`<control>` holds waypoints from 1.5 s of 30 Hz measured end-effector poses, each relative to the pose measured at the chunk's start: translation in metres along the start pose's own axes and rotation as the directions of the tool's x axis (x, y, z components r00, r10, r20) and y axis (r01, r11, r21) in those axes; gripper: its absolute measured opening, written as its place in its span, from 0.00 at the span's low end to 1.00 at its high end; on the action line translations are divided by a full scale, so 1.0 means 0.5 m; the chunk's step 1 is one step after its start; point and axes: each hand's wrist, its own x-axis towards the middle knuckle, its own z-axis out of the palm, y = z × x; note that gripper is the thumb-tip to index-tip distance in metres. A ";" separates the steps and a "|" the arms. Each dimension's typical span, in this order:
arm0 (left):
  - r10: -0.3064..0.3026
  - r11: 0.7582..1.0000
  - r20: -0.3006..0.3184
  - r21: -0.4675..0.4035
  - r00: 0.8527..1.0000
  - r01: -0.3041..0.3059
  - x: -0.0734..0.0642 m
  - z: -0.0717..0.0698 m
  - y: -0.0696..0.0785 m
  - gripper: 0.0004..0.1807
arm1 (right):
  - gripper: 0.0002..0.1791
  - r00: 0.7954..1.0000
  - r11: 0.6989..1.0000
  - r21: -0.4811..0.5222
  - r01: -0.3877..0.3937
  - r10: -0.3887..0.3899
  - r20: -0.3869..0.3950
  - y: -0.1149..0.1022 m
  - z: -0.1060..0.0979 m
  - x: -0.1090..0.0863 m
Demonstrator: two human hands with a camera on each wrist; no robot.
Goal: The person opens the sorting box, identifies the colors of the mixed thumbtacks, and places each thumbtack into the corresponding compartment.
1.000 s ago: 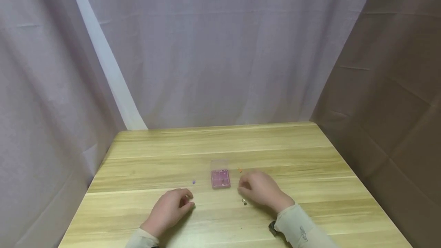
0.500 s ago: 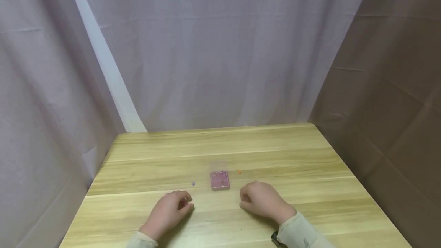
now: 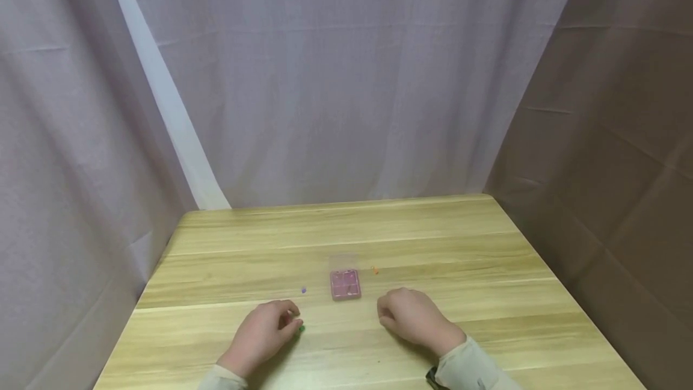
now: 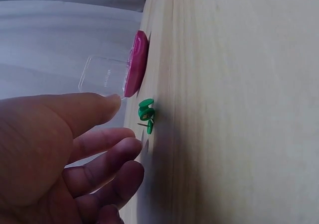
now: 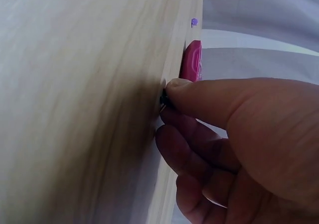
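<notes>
My left hand (image 3: 263,333) hovers low over the table with loosely bent fingers and nothing between them. Several green thumbtacks (image 4: 146,113) lie together just beyond its fingertips, one with its metal point showing. At the table's surface, my right hand (image 3: 414,316) pinches a small black thumbtack (image 5: 164,99) between thumb and index finger, mostly hidden by them. Between the hands sits a small pink divided box (image 3: 345,285), its clear lid (image 4: 103,76) raised at the back. A few small bits show inside its compartments in the head view.
A purple thumbtack (image 3: 304,289) lies left of the box, and orange thumbtacks (image 3: 375,269) lie to its right. The wooden table (image 3: 243,245) is bordered by grey curtains (image 3: 335,107) at the back and sides.
My right hand has moved slightly toward me and come down over the dark thumbtacks, which it now covers in the head view. The left hand has hardly moved.
</notes>
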 end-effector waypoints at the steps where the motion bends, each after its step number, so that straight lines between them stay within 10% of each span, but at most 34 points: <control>1: 0.000 1.000 -0.001 0.002 1.000 0.000 0.000 0.000 -0.001 0.07 | 0.16 1.000 1.000 0.001 0.001 -0.001 -0.003 0.000 0.001 0.000; 18: 0.002 1.000 0.001 -0.015 1.000 -0.002 -0.005 0.002 -0.009 0.10 | 0.15 1.000 1.000 -0.007 -0.003 0.003 -0.029 -0.004 -0.004 0.006; 45: 0.012 1.000 0.026 -0.009 1.000 -0.011 0.001 -0.003 0.003 0.10 | 0.12 0.996 0.992 0.111 -0.061 0.068 -0.056 -0.029 0.005 0.148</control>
